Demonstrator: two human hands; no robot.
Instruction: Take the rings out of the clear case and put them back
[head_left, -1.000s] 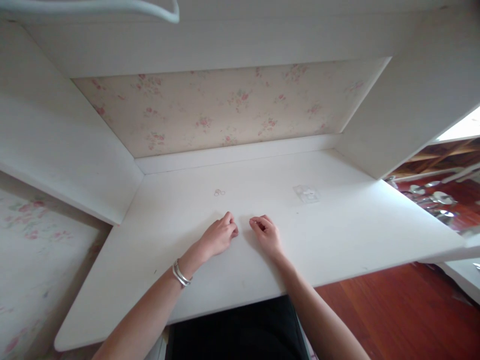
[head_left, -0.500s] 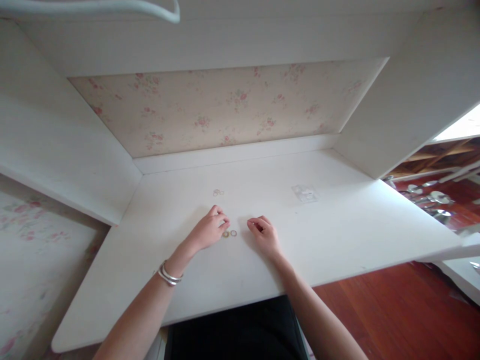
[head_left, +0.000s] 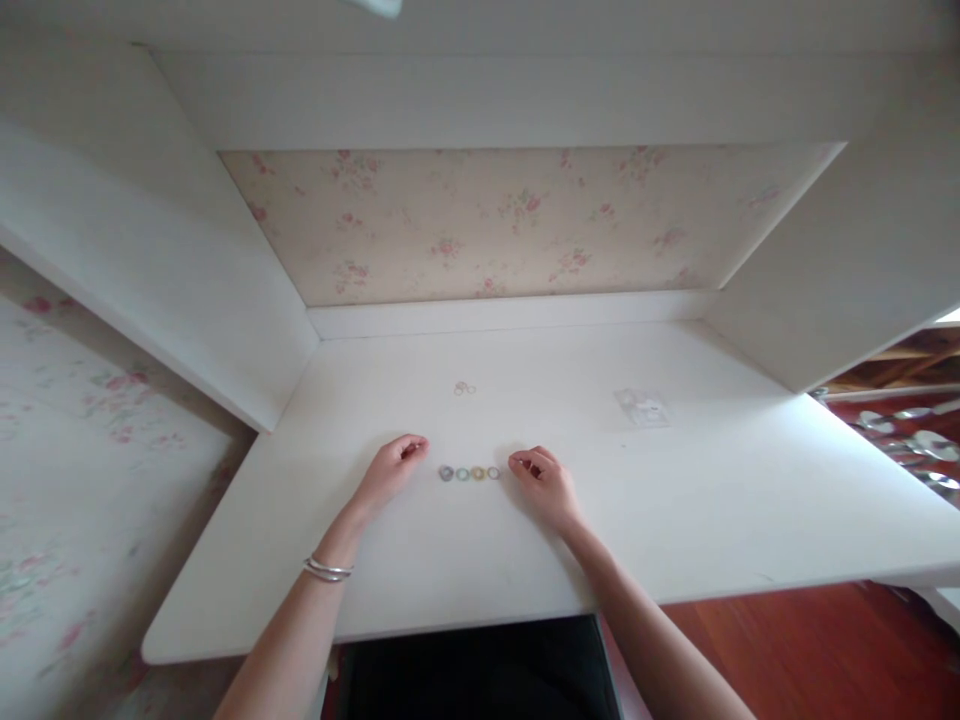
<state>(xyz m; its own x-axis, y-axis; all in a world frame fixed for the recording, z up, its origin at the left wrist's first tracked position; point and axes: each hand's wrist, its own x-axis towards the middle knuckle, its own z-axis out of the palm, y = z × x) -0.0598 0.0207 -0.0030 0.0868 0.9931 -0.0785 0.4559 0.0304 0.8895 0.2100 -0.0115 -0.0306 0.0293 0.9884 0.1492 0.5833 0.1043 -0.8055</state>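
Observation:
A short row of several small coloured rings (head_left: 469, 473) lies on the white desk top (head_left: 712, 500), between my two hands. My left hand (head_left: 390, 468) rests on the desk just left of the row, fingers curled and empty, with silver bangles on the wrist. My right hand (head_left: 546, 483) rests just right of the row, fingers curled, and I see nothing held in it. Neither hand touches the rings.
Farther back on the desk lie a pair of thin rings (head_left: 464, 388) and a small clear plastic bag (head_left: 642, 408). Floral wallpaper (head_left: 510, 215) backs the alcove between white side panels. Red wooden floor and metal objects (head_left: 911, 440) show at the right.
My left hand has slid left, uncovering the rings, which now lie in a row of several. The right hand stays nearly in place. My head has turned a little.

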